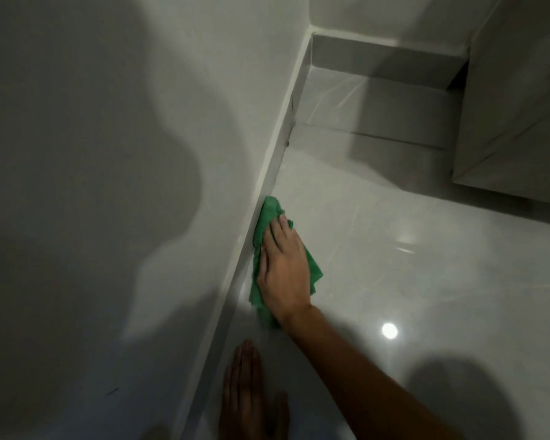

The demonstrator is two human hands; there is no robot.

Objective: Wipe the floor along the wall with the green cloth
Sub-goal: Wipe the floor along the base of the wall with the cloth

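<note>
In the middle of the frame the right hand presses flat, fingers together, on the green cloth beside the skirting, the floor toward the upper corner seemingly still to wipe, while the left hand rests flat below.

The cloth is showing plain bright green, the wall is looking flat white-grey, and the glossy floor is gleaming pale grey with faint lighter streaks.

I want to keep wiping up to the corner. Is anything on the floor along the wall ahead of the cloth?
Nothing visible: the floor between the green cloth and the corner is bare along the skirting.
</note>
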